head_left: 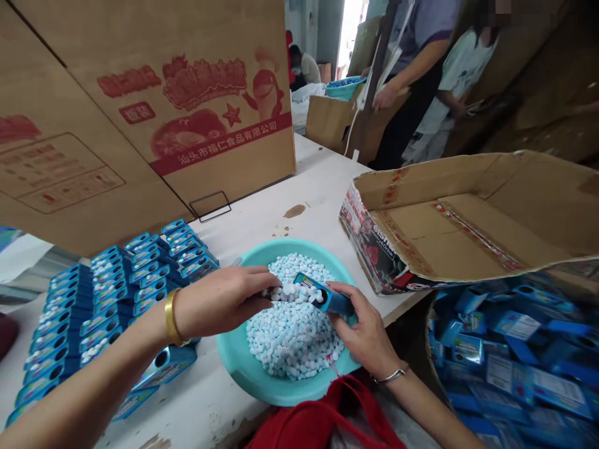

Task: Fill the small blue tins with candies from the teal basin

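My right hand [367, 327] grips a small blue box [339, 302], tilted over a turquoise basin [234, 368]. A dark round hole shows in the box's end, which faces my left hand. Small pale tablet candies [294, 337] fill much of the basin. My left hand [229, 299] is closed over the basin's left side, with a clump of candies at its fingertips reaching to the box's hole. Whether a scoop lies under those candies is hidden. Left of the basin, several rows of blue boxes [152, 274] stand with their holes upward, some topped with candies.
Large printed cartons [224, 131] wall off the table's back left. An open cardboard tray [421, 231] sits at the right. Below it, a container holds many blue boxes [510, 362]. Red cloth [322, 418] lies at the basin's near edge. A person [416, 75] stands beyond.
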Motion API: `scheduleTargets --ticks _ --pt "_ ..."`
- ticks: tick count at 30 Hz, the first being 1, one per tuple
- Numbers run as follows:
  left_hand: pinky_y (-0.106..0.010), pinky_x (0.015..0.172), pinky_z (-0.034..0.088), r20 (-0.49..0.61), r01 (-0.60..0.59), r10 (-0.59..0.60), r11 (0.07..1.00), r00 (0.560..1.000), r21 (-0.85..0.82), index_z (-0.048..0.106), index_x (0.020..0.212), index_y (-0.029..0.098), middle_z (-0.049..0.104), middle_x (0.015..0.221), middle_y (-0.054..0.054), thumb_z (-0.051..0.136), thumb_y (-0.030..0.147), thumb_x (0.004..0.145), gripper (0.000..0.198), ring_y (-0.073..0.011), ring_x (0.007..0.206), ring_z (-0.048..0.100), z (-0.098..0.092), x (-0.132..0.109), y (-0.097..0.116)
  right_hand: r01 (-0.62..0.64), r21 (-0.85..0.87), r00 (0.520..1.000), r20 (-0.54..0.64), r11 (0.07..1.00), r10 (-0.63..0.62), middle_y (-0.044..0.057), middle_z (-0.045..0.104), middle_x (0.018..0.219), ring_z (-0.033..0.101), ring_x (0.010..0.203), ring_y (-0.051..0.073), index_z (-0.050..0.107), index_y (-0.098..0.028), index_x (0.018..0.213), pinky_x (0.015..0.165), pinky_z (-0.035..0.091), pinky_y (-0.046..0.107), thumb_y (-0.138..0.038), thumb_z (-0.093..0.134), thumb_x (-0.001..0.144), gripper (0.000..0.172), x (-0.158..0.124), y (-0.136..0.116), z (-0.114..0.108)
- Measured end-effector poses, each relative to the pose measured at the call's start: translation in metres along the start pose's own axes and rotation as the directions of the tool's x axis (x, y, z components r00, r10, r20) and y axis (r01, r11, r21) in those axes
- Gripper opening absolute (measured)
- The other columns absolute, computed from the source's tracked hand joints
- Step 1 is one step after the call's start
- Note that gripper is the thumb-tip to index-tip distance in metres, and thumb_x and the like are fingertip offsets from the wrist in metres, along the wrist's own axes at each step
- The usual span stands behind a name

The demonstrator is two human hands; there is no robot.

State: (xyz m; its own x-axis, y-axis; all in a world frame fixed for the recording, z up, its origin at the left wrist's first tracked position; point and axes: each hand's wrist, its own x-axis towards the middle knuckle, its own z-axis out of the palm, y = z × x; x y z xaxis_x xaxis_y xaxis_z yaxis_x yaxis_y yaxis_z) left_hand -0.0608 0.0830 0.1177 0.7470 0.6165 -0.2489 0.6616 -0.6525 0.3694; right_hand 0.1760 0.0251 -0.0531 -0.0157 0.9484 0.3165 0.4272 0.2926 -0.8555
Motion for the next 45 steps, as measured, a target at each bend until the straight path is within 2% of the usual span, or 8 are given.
scheduleTargets --ticks 9,13,20,23,27,34,41,45 --pt "-0.027 0.058 0.037 0.029 0.075 -0.089 0.944 0.996 0.32 0.059 0.081 0.019 0.054 0.07 -0.002 0.044 0.014 0.086 0.017 -0.0127 0.054 0.047 -0.024 0.02 0.054 0.021 -0.018 1.0 -0.006 1.0 -0.021 0.008 0.066 0.115 0.063 0.109 0.022 0.055 -0.023 0.118 0.097 0.05 0.04 -0.02 0.056 0.082 0.036 0.0 0.001 0.0" --pt "-0.026 0.059 0.036 -0.061 0.136 -0.122 0.928 0.991 0.348 0.059 0.091 0.02 0.056 0.079 -0.002 0.041 0.018 0.09 0.018 -0.0134 0.061 0.05 -0.023 0.009 0.037 0.014 -0.005 1.0 -0.017 1.0 -0.014 0.008 0.066 0.117 0.062 0.11 0.022 0.054 -0.023 0.119 0.097 0.05 0.038 -0.022 0.058 0.083 0.036 0.001 0.001 -0.002" --pt "-0.029 0.069 0.045 -0.001 0.268 -0.282 0.909 0.959 0.32 0.055 0.104 0.016 0.062 0.099 -0.009 0.04 0.015 0.094 0.019 -0.019 0.083 0.059 0.086 0.023 -0.055 -0.044 -0.006 0.996 -0.079 0.999 0.043 0.007 0.068 0.112 0.065 0.102 0.023 0.056 -0.024 0.116 0.091 0.052 0.037 -0.029 0.062 0.083 0.034 0.0 0.001 -0.003" --pt "-0.029 0.073 0.046 0.092 0.136 -0.155 0.974 0.984 0.182 0.053 0.11 0.016 0.062 0.104 -0.01 0.037 0.016 0.096 0.022 -0.0203 0.089 0.059 0.135 0.034 -0.049 -0.057 -0.002 0.994 -0.089 0.998 0.057 0.006 0.068 0.11 0.065 0.1 0.023 0.056 -0.024 0.116 0.09 0.052 0.036 -0.031 0.064 0.083 0.034 -0.001 0.003 -0.001" --pt "-0.027 0.076 0.046 0.111 0.008 0.007 0.992 0.994 -0.13 0.05 0.113 0.017 0.062 0.107 -0.008 0.044 0.019 0.094 0.021 -0.0193 0.092 0.059 0.156 0.035 -0.028 -0.089 0.012 0.992 -0.094 0.996 0.09 0.006 0.068 0.108 0.065 0.098 0.023 0.056 -0.024 0.116 0.089 0.052 0.037 -0.033 0.066 0.082 0.036 -0.002 0.006 0.0" --pt "-0.027 0.079 0.046 -0.005 -0.052 0.056 0.878 0.998 -0.476 0.053 0.111 0.016 0.062 0.101 -0.009 0.05 0.034 0.095 0.025 -0.0173 0.088 0.057 0.118 0.003 -0.04 -0.139 0.087 0.984 -0.098 0.986 0.148 0.004 0.067 0.103 0.064 0.092 0.022 0.055 -0.025 0.114 0.085 0.051 0.037 -0.036 0.069 0.082 0.036 -0.003 0.011 0.002" --pt "-0.024 0.076 0.044 -0.129 -0.05 0.021 0.973 0.991 -0.224 0.055 0.113 0.016 0.063 0.099 -0.006 0.05 0.026 0.096 0.02 -0.014 0.086 0.057 0.027 -0.014 -0.021 -0.045 -0.008 0.996 -0.079 0.999 0.044 0.005 0.067 0.11 0.064 0.101 0.021 0.055 -0.025 0.117 0.09 0.051 0.034 -0.026 0.064 0.084 0.034 -0.001 0.003 0.0" --pt "-0.026 0.068 0.042 -0.007 -0.008 0.008 1.0 1.0 0.023 0.058 0.11 0.017 0.063 0.097 -0.006 0.049 0.021 0.094 0.02 -0.0153 0.081 0.059 -0.004 0.003 -0.002 0.018 -0.03 0.999 -0.037 0.999 -0.019 0.007 0.065 0.117 0.062 0.108 0.021 0.054 -0.023 0.121 0.097 0.049 0.035 -0.02 0.06 0.083 0.039 -0.001 0.003 0.0"
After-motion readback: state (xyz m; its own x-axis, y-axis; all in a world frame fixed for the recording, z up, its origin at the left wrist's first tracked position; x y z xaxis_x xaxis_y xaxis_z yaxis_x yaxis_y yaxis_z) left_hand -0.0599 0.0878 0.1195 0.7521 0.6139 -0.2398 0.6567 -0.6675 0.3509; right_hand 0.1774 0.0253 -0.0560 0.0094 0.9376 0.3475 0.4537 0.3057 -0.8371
